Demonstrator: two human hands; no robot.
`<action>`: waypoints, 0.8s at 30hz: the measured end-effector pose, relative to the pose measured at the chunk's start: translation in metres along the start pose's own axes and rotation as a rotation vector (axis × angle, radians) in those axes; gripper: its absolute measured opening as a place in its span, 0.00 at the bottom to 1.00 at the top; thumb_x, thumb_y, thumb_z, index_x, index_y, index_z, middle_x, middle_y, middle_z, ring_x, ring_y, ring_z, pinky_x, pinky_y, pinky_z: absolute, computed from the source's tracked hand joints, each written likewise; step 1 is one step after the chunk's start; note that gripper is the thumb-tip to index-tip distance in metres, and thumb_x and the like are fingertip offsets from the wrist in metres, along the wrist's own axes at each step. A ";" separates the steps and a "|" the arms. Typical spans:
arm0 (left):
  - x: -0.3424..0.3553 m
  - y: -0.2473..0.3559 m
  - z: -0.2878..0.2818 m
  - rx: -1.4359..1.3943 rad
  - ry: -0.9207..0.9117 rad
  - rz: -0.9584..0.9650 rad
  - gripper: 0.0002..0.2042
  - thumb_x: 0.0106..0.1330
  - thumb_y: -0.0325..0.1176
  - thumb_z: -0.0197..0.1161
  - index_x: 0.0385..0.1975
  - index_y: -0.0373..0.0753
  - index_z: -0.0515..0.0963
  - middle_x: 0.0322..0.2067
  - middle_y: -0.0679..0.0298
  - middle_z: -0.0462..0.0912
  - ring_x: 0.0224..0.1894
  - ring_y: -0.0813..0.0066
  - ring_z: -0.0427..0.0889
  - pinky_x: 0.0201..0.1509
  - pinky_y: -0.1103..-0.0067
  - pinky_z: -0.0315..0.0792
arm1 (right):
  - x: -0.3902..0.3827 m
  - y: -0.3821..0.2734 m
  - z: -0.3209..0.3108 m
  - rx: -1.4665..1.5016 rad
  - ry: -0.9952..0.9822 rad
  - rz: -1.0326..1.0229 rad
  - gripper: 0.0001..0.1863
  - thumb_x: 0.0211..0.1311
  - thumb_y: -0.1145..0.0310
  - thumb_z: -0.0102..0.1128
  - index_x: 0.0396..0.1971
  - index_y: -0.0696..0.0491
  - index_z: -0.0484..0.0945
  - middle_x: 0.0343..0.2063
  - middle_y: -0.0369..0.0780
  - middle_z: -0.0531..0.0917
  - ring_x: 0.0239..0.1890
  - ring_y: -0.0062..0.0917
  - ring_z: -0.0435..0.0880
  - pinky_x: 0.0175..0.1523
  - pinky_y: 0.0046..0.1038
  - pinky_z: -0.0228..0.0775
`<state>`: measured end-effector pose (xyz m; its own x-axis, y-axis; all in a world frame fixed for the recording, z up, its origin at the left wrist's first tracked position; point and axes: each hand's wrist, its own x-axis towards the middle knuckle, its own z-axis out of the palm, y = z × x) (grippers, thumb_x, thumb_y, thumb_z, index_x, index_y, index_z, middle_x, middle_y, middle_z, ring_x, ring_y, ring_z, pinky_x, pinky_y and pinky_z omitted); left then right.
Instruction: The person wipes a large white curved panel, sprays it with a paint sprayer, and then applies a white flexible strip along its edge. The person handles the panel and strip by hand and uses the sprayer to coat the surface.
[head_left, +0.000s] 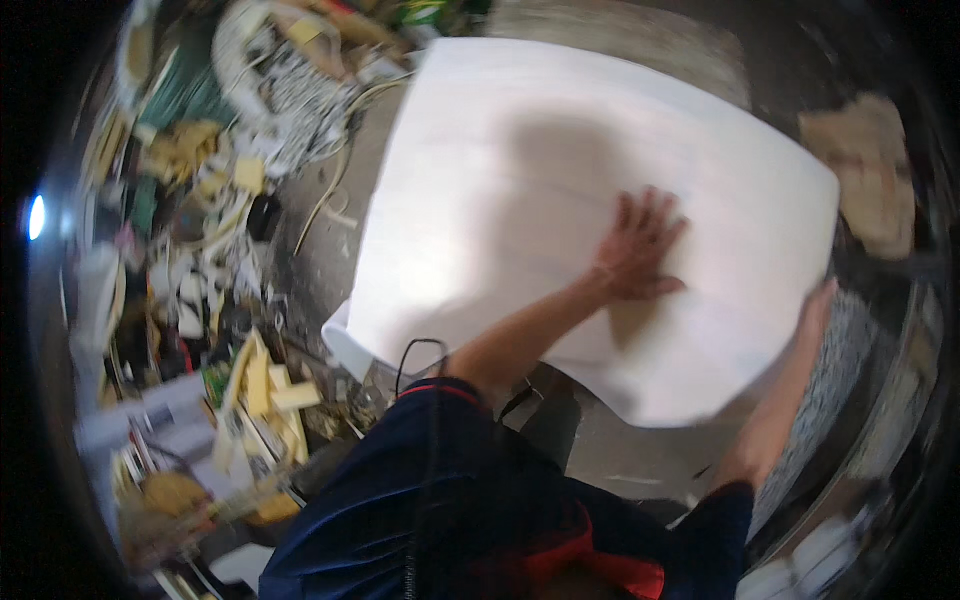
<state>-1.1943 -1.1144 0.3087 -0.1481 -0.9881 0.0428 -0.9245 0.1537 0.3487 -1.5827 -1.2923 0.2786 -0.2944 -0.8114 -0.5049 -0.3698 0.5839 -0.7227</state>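
Note:
A large white flexible sheet (450, 190), which looks like foam, spreads across the middle of the head view. Its lower left corner curls into a roll, and its near edge bends in a wave. My left hand (640, 250) lies palm down on the sheet, right of its middle, with the fingers spread. At the sheet's right edge, my right hand (818, 308) grips the border; part of its fingers is hidden by the sheet. A dark shadow falls over the middle of the sheet.
On the left, the floor carries a heap of foam offcuts (270, 395), scraps and shredded material (300, 105). A brown cardboard piece (865, 170) lies at the far right. Beside my right forearm is a grey speckled slab (815, 430). A black cable (410, 490) hangs along my clothing.

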 end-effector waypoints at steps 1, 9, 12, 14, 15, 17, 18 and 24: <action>-0.001 -0.004 -0.002 -0.055 0.012 -0.006 0.47 0.62 0.70 0.55 0.73 0.40 0.60 0.76 0.46 0.49 0.78 0.38 0.40 0.74 0.39 0.35 | -0.027 0.008 -0.002 -0.079 0.135 -0.106 0.51 0.70 0.27 0.28 0.73 0.58 0.58 0.71 0.53 0.63 0.72 0.44 0.63 0.75 0.39 0.54; -0.020 -0.069 -0.079 -0.831 -0.246 0.003 0.39 0.62 0.62 0.64 0.64 0.37 0.73 0.65 0.44 0.70 0.71 0.48 0.64 0.73 0.52 0.55 | -0.241 0.151 -0.057 0.157 0.232 0.207 0.57 0.64 0.21 0.31 0.71 0.63 0.59 0.68 0.55 0.66 0.68 0.49 0.69 0.67 0.48 0.64; -0.084 -0.137 -0.140 -1.268 -0.308 -0.025 0.33 0.64 0.48 0.71 0.64 0.36 0.71 0.59 0.48 0.77 0.57 0.55 0.80 0.48 0.66 0.82 | -0.360 0.244 -0.027 0.154 0.424 0.407 0.52 0.68 0.26 0.34 0.57 0.68 0.73 0.41 0.53 0.85 0.39 0.41 0.83 0.42 0.42 0.76; -0.148 -0.220 -0.188 -1.142 -0.156 0.060 0.30 0.64 0.46 0.72 0.64 0.41 0.73 0.57 0.54 0.79 0.59 0.61 0.78 0.51 0.69 0.82 | -0.452 0.305 0.029 0.043 0.367 0.534 0.39 0.70 0.33 0.47 0.47 0.62 0.77 0.35 0.48 0.83 0.36 0.37 0.83 0.37 0.37 0.76; -0.189 -0.266 -0.214 -1.004 -0.011 0.103 0.30 0.62 0.44 0.73 0.63 0.43 0.73 0.58 0.56 0.79 0.61 0.63 0.77 0.60 0.68 0.77 | -0.489 0.333 0.075 0.207 0.389 0.572 0.32 0.69 0.38 0.56 0.49 0.57 0.75 0.39 0.47 0.82 0.37 0.40 0.84 0.38 0.43 0.77; -0.275 -0.348 -0.266 -0.857 0.076 -0.017 0.29 0.61 0.36 0.71 0.63 0.39 0.72 0.62 0.58 0.77 0.65 0.62 0.75 0.67 0.66 0.71 | -0.559 0.360 0.147 0.186 0.023 0.828 0.36 0.67 0.42 0.60 0.64 0.52 0.66 0.51 0.48 0.79 0.41 0.43 0.85 0.40 0.47 0.77; -0.316 -0.377 -0.286 -0.761 0.025 -0.110 0.36 0.55 0.37 0.73 0.66 0.37 0.69 0.64 0.53 0.74 0.67 0.58 0.73 0.70 0.64 0.67 | -0.593 0.366 0.185 0.045 -0.080 0.784 0.37 0.67 0.41 0.61 0.65 0.53 0.66 0.51 0.47 0.80 0.42 0.42 0.85 0.40 0.45 0.77; -0.489 -0.388 -0.269 -0.428 -0.583 -0.359 0.54 0.47 0.50 0.80 0.74 0.38 0.56 0.70 0.45 0.61 0.74 0.45 0.58 0.76 0.55 0.54 | -0.683 0.327 0.338 -0.141 -0.241 0.668 0.42 0.64 0.38 0.61 0.65 0.58 0.70 0.53 0.49 0.81 0.46 0.36 0.86 0.44 0.38 0.78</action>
<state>-0.6692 -0.6940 0.4044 -0.1363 -0.7926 -0.5943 -0.7534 -0.3066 0.5817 -1.2050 -0.5563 0.2274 -0.3006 -0.2540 -0.9193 -0.2943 0.9415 -0.1639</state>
